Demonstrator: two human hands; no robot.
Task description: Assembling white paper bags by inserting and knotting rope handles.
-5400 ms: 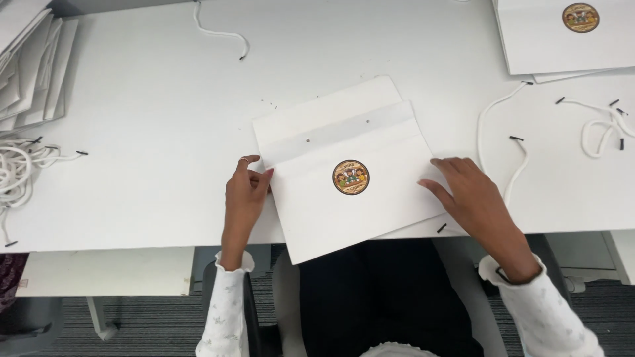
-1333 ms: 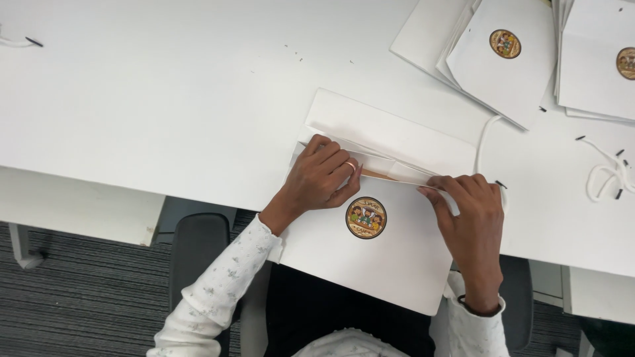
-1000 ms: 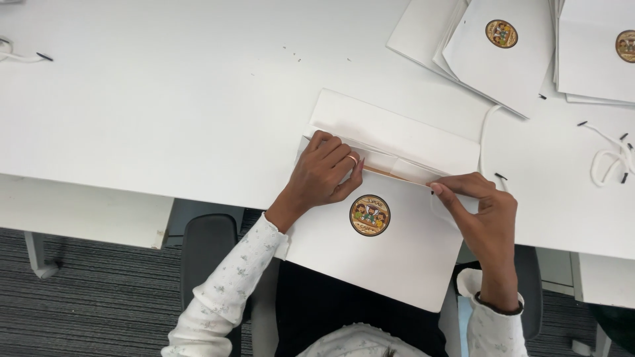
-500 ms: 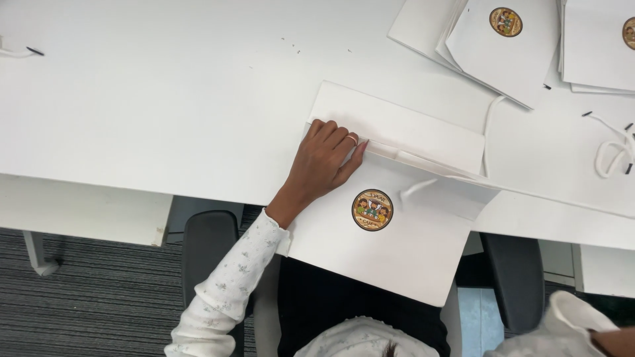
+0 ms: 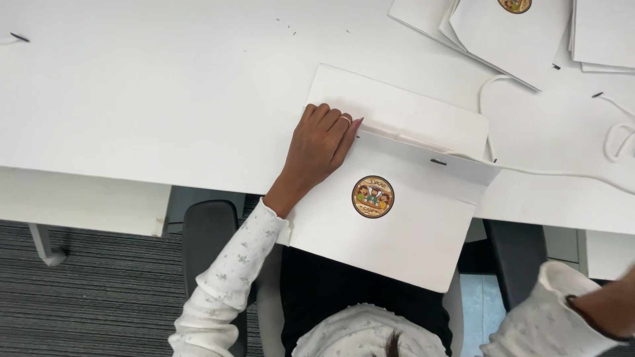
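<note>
A flat white paper bag (image 5: 410, 238) with a round colourful sticker (image 5: 372, 196) lies over the near edge of the white table (image 5: 145, 112), its top flap folded open. My left hand (image 5: 321, 142) rests flat on the bag's upper left corner, fingers together, holding it down. A white cord (image 5: 562, 173) with a black tip (image 5: 438, 161) sits at the bag's upper edge and runs off to the right. Of my right arm only the patterned sleeve and wrist (image 5: 582, 311) show at the lower right corner; the hand itself is out of frame.
More flat white bags with stickers (image 5: 516, 33) are stacked at the far right of the table. A looped white cord (image 5: 618, 135) lies to the right. A dark chair (image 5: 208, 228) and grey carpet (image 5: 86, 291) sit below the table edge.
My right hand has left the bag's top edge and drawn back to the lower right, out of frame. The cord's black tip now shows at the bag's edge. My left hand stayed put.
</note>
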